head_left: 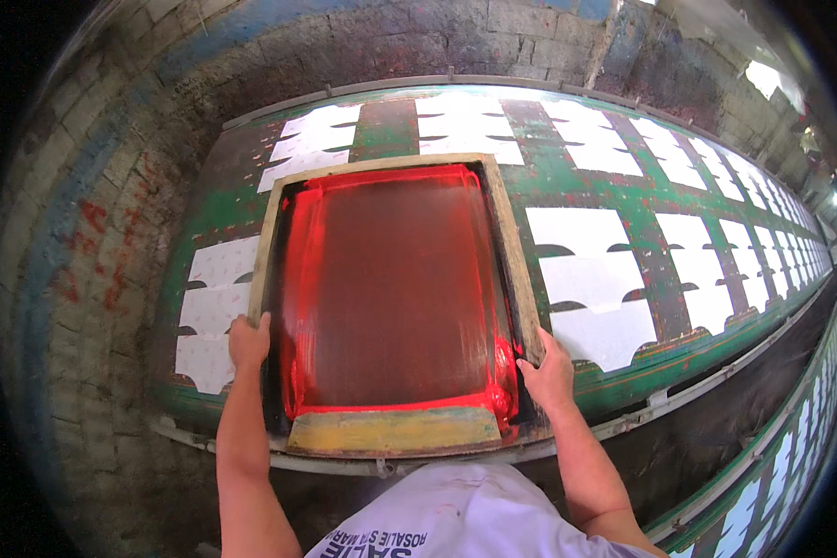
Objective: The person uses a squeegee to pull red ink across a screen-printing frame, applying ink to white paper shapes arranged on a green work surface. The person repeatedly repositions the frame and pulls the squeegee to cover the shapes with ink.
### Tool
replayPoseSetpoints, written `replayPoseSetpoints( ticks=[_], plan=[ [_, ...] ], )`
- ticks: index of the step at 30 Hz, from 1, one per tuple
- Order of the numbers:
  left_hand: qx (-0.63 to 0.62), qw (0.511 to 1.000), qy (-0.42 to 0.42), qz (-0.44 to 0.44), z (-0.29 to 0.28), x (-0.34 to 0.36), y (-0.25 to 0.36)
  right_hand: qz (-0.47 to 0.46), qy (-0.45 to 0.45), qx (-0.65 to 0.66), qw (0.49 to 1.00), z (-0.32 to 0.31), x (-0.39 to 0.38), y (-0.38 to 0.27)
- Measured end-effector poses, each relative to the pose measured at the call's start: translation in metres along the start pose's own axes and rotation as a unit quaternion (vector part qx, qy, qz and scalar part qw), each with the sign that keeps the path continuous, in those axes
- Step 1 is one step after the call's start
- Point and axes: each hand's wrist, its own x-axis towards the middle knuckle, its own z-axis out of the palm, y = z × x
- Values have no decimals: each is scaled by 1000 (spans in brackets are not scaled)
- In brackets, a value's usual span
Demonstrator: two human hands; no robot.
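Observation:
A wooden-framed printing screen (386,284) lies across the near middle of a long green table (391,126), its dark mesh smeared with bright red ink along the edges and a thicker blob at the lower right. A yellow, paint-stained strip (391,428) runs along the frame's near end. My left hand (249,342) grips the frame's left side, fingers wrapped on the wood. My right hand (547,370) holds the right side, thumb toward the inside by the red ink. White cut pieces (591,260) lie beside the screen on both sides and beyond it.
Rows of white pieces (674,158) continue along the table to the far right. A metal rail (660,400) borders the near edge. A second green table (790,446) with white pieces stands at lower right. A stained block wall (93,232) is close on the left and behind the table.

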Motion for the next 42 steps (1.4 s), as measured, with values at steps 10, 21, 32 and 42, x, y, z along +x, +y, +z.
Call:
replayPoseSetpoints(
  ticks=[10, 21, 32, 42],
  plan=[
    [-116, 991, -69, -23, 24, 17, -35, 33, 26, -25, 999, 7, 19, -16],
    [-284, 956, -74, 6, 13, 24, -11, -46, 75, -29, 996, -63, 40, -20],
    [-248, 966, 5, 68, 37, -78, 178, -15, 122, -6, 992, -167, 104, 143],
    [-197, 978, -64, -3, 60, -199, 338, 67, 124, 34, 989, -252, 141, 308]
  ],
)
